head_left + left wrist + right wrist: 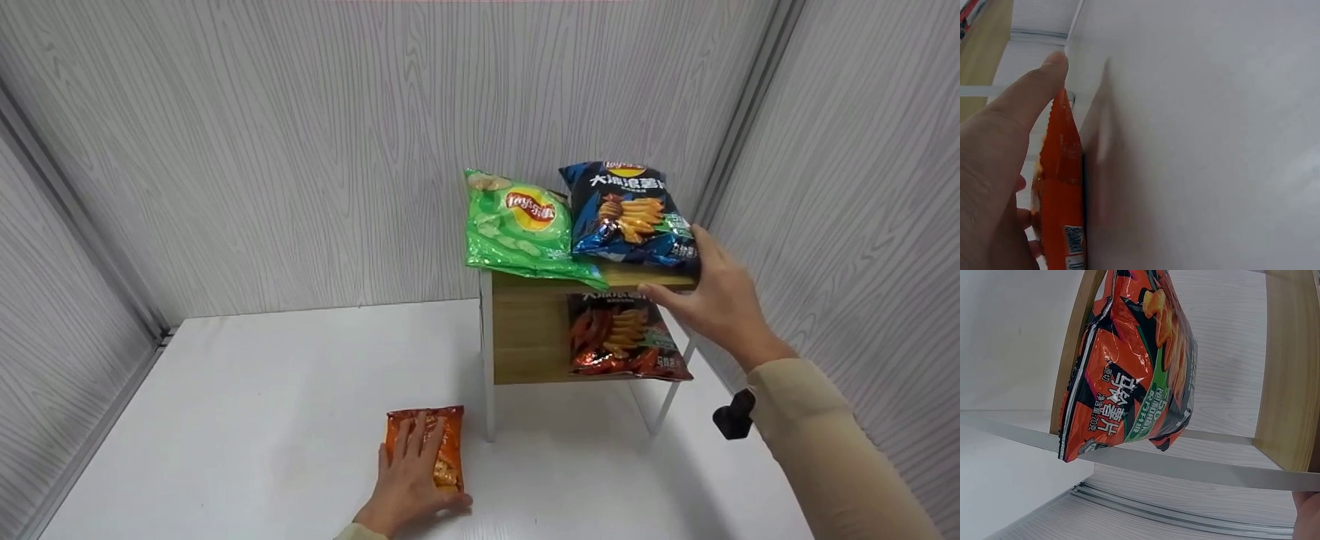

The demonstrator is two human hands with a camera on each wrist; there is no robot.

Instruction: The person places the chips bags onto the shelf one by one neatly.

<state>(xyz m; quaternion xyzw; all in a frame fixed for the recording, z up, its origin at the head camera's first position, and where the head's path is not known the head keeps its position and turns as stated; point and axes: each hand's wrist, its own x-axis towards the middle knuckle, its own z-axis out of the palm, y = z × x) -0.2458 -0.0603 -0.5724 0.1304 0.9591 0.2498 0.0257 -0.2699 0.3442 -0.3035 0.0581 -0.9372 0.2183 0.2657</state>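
Note:
My left hand [409, 476] lies over a small orange snack bag [450, 442] on the white table, its fingers spread across the front. In the left wrist view, the thumb extends past the end of the orange bag [1064, 185]. At the right end of a two-tier wooden shelf [529, 337], my right hand [724, 296] has its fingertips beside the blue chip bag [626, 214]. Its thumb is at the top board's front edge. The blue bag leans back on the top board, next to a green chip bag [517, 225].
A red and black chip bag [626, 337] stands on the lower board; its front shows large in the right wrist view. White metal legs [490, 360] carry the shelf. Grey wood-grain panels [300, 150] enclose the table [285, 397]. Something small and black [733, 415] shows beside the right sleeve.

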